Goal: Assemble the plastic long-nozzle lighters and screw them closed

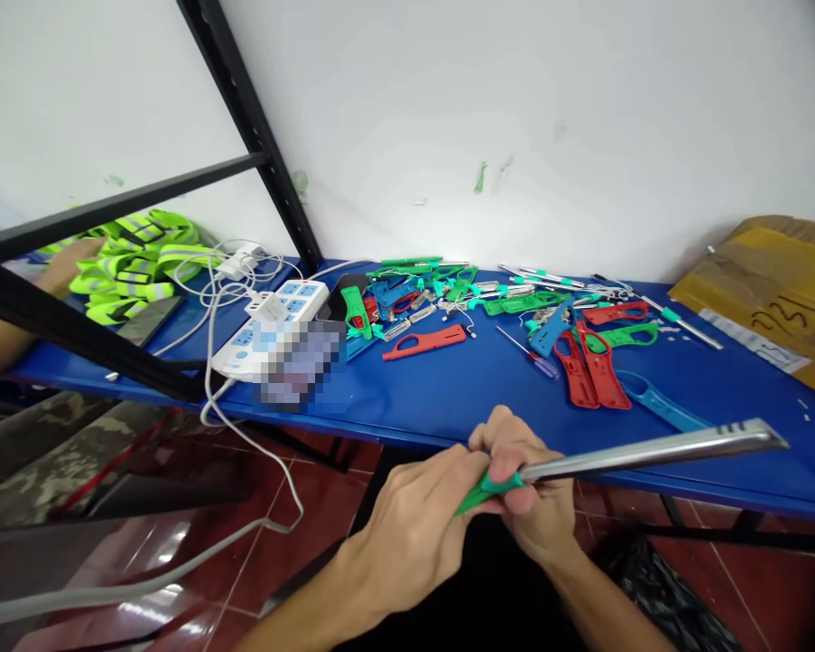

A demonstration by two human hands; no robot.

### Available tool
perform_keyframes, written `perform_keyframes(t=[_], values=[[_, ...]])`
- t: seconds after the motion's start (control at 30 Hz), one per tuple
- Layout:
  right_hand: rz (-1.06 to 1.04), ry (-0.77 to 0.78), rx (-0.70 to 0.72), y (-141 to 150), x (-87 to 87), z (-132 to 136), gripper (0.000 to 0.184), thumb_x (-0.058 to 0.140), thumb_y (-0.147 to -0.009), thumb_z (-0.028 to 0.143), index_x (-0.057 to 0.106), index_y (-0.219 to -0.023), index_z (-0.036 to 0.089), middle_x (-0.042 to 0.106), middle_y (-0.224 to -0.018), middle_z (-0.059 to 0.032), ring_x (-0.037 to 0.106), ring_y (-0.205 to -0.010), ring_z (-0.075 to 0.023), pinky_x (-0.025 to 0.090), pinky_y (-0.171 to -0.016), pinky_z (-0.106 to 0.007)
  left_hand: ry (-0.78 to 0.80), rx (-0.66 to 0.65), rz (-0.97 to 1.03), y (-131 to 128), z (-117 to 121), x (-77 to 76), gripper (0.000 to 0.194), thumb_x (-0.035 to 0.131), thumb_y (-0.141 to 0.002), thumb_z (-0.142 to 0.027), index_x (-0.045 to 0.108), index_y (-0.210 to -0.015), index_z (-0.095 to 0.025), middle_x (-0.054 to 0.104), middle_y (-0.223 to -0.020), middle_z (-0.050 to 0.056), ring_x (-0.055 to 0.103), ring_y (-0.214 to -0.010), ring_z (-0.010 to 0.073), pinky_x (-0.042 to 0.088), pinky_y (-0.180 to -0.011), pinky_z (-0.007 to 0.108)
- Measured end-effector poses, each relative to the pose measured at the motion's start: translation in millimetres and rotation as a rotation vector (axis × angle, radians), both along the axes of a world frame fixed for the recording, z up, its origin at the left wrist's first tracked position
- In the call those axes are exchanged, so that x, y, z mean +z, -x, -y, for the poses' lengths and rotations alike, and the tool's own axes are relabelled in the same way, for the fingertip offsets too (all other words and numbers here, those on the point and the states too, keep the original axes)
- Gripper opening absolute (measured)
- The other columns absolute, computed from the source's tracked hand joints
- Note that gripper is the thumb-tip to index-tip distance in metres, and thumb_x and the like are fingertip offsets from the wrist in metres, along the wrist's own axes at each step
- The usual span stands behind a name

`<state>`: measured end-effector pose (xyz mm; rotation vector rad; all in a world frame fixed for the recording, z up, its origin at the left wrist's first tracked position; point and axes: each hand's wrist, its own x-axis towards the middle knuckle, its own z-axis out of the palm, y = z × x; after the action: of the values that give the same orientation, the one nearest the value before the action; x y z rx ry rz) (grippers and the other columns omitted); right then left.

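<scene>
A long-reach lighter (652, 451) with a green body and a long metal tube is held in front of the blue shelf's edge. My left hand (414, 525) wraps round its green end, hiding most of the body. My right hand (540, 493) pinches the lighter where the tube meets the green part, thumb on top. The metal tube points right, tilted slightly upward. On the shelf beyond my hands lie a red handle shell (425, 342), a pair of red shells (590, 367), a blue handle shell (658, 403) and a small screwdriver (530, 353).
A pile of lighter parts (448, 294) runs along the white wall. A white power strip (272, 326) with cables stands left, beside a pixelated area. A cardboard box (774, 299) sits right. Another person's arm (33, 308) reaches towards yellow-green reflective straps (142, 263) beyond a black post.
</scene>
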<state>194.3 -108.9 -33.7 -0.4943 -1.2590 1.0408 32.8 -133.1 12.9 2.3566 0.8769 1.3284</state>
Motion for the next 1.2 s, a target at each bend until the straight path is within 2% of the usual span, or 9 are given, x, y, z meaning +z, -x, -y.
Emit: perform_keyframes(t=[0.17, 0.3, 0.4, 0.5, 0.73, 0.83, 1.03, 1.1, 1.2], values=[[0.002, 0.156, 0.115, 7.8, -10.5, -2.2, 0.04, 0.077, -0.096, 0.064, 0.08, -0.086, 0.025, 0.053, -0.089, -0.0033, 0.052, -0.075, -0.0181, 0.047, -0.064, -0.031, 0.098, 0.08, -0.145, 13.1, 2.8, 5.1, 0.029, 0.045, -0.114, -0.017, 0.065, -0.133, -0.023, 0.081, -0.106, 0.008, 0.081, -0.091, 0.0213, 0.065, -0.079, 0.029], [0.101, 0.122, 0.135, -2.3, -0.2, -6.4, 0.034, 0.072, -0.102, 0.059, 0.083, -0.098, 0.027, 0.059, -0.092, -0.0033, 0.057, -0.079, -0.0181, 0.05, -0.07, -0.032, 0.446, -0.003, -0.119, 18.7, -2.8, 7.6, 0.025, 0.053, -0.115, -0.037, 0.071, -0.13, -0.027, 0.081, -0.114, 0.007, 0.079, -0.097, 0.0222, 0.065, -0.085, 0.032], [0.275, 0.073, 0.01, -16.9, 12.2, -11.2, 0.037, 0.072, -0.104, 0.057, 0.08, -0.126, 0.03, 0.063, -0.099, -0.0036, 0.061, -0.086, -0.0194, 0.053, -0.08, -0.033, 0.692, -0.04, 0.099, 21.5, -17.3, 3.3, 0.036, 0.062, -0.11, -0.05, 0.071, -0.136, -0.026, 0.076, -0.101, 0.005, 0.075, -0.085, 0.0189, 0.063, -0.074, 0.028], [0.443, 0.034, -0.153, -29.2, 20.3, -18.8, 0.041, 0.068, -0.109, 0.047, 0.069, -0.146, 0.031, 0.065, -0.109, -0.0036, 0.063, -0.089, -0.018, 0.055, -0.088, -0.035, 0.891, -0.059, 0.506, 28.4, -35.7, 0.1, 0.052, 0.061, -0.107, -0.063, 0.068, -0.135, -0.019, 0.058, -0.078, -0.002, 0.053, -0.054, 0.01, 0.043, -0.044, 0.019], [0.768, -0.086, -0.403, -49.8, 16.5, -26.2, 0.022, 0.065, -0.11, 0.034, 0.075, -0.127, 0.024, 0.073, -0.112, -0.0066, 0.071, -0.094, -0.0198, 0.057, -0.092, -0.037, 0.946, -0.023, 0.903, 48.8, -56.5, 10.7, 0.045, 0.071, -0.1, -0.063, 0.066, -0.104, -0.018, 0.047, -0.068, -0.007, 0.043, -0.044, 0.0065, 0.036, -0.035, 0.016], [0.847, -0.088, -0.649, -100.1, 11.6, -15.5, 0.019, 0.066, -0.108, 0.038, 0.078, -0.116, 0.025, 0.077, -0.112, -0.0092, 0.073, -0.102, -0.0251, 0.057, -0.093, -0.041, 0.981, -0.066, 0.894, 50.2, -56.2, 14.0, 0.042, 0.071, -0.101, -0.06, 0.067, -0.104, -0.018, 0.048, -0.07, -0.006, 0.043, -0.045, 0.0067, 0.036, -0.036, 0.017], [1.138, 0.252, -1.509, -292.9, -0.1, 19.0, 0.062, 0.065, -0.095, 0.071, 0.075, -0.116, 0.014, 0.073, -0.101, -0.0209, 0.064, -0.09, -0.0348, 0.05, -0.091, -0.055, 1.056, -0.242, 1.019, 54.0, -57.1, 22.6, 0.042, 0.065, -0.096, -0.046, 0.072, -0.12, -0.012, 0.054, -0.083, 0.002, 0.051, -0.06, 0.0136, 0.046, -0.044, 0.024], [1.102, 0.538, -1.557, -341.8, -3.3, 24.9, 0.064, 0.071, -0.088, 0.073, 0.073, -0.114, 0.014, 0.07, -0.088, -0.0158, 0.06, -0.074, -0.0313, 0.049, -0.081, -0.055, 1.036, -0.258, 1.082, 56.0, -60.1, 23.4, 0.042, 0.064, -0.092, -0.039, 0.072, -0.123, -0.011, 0.058, -0.09, 0.006, 0.054, -0.068, 0.0156, 0.05, -0.051, 0.026], [1.099, 0.695, -1.493, -375.6, -4.5, 22.5, 0.047, 0.08, -0.084, 0.063, 0.074, -0.101, 0.019, 0.068, -0.082, -0.0103, 0.057, -0.069, -0.0283, 0.047, -0.077, -0.052, 0.978, -0.23, 1.143, 54.1, -67.9, 17.7, 0.036, 0.069, -0.09, -0.034, 0.074, -0.118, -0.012, 0.063, -0.1, 0.009, 0.058, -0.076, 0.0161, 0.053, -0.06, 0.027]])
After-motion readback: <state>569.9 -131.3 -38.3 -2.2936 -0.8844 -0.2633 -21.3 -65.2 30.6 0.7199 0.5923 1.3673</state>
